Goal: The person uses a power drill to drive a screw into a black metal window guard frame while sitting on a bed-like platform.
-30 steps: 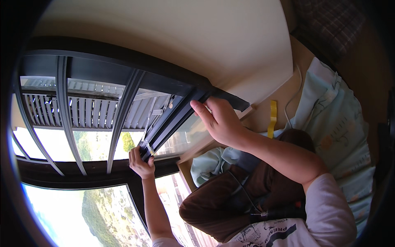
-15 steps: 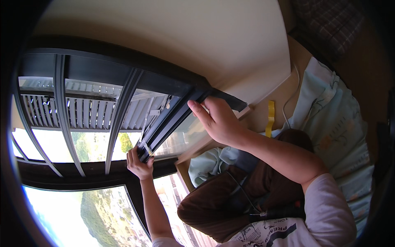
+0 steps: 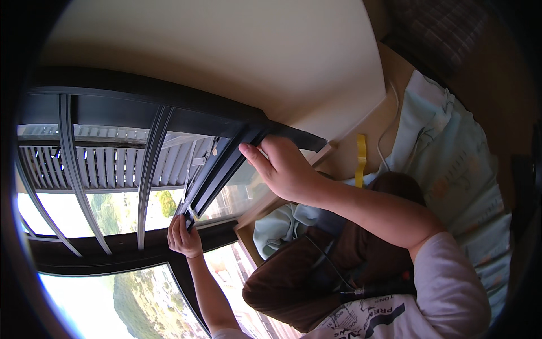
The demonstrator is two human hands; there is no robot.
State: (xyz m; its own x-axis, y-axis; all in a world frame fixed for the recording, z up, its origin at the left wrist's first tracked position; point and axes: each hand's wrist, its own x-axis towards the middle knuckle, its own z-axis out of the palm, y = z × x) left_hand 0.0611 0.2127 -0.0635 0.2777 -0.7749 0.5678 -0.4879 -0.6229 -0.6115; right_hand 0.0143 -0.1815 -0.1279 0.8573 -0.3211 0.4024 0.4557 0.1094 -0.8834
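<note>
Left hand (image 3: 184, 239) and right hand (image 3: 287, 168) both sit further left in view than a second ago, and the dark window bar (image 3: 221, 168) has shifted with them. Because the upright dividers (image 3: 151, 176) and the yellow strip (image 3: 361, 161) slip the same way, most of this looks like a turn of the head; whether the bar itself has moved too, I cannot tell. Contact is kept at both ends, so the bar seems to remain under two-handed control.

Low down, the left hand grasps the bar's lower end, fingers curled about it. Higher up, the right hand holds the bar near its top, thumb on the near side and most fingers hidden; how hard it grips does not show. The bar slants between the two, inside the window frame, with a thin metal stay (image 3: 199, 161) just to its left.

Further out, slatted panels (image 3: 113, 165) show through the glass. To the right lie brown trousers (image 3: 299, 277) and a pale green sheet (image 3: 460, 164).
</note>
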